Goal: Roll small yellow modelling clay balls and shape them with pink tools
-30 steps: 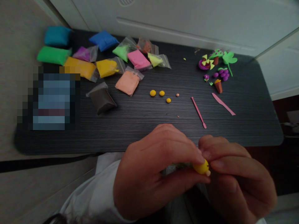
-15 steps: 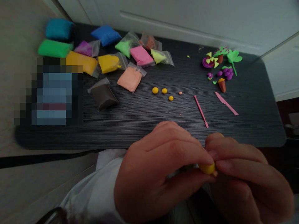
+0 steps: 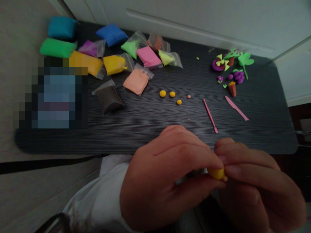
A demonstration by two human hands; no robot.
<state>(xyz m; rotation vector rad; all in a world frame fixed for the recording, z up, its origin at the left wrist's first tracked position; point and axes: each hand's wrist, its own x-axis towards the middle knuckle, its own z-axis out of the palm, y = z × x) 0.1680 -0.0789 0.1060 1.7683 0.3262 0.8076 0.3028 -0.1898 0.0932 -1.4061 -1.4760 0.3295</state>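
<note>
- Yellow clay ball (image 3: 217, 173): pinched by our left hand (image 3: 165, 174), the nearer; long axis unclear.
- Peach nub (image 3: 225, 178): at the ball's right.
- Our right hand (image 3: 262, 184): fingers bunched beside the nub; grip, we cannot tell.

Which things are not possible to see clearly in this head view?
Head view: part of the yellow clay piece, hidden by the left hand.
Head view: whether the right hand grips anything, hidden by its fingers.
Head view: the pixelated object, masked by blocks.
Head view: the dark speck, too small.

White panelled door (image 3: 194, 19), perhaps; pale floor (image 3: 21, 181), dim light
</note>
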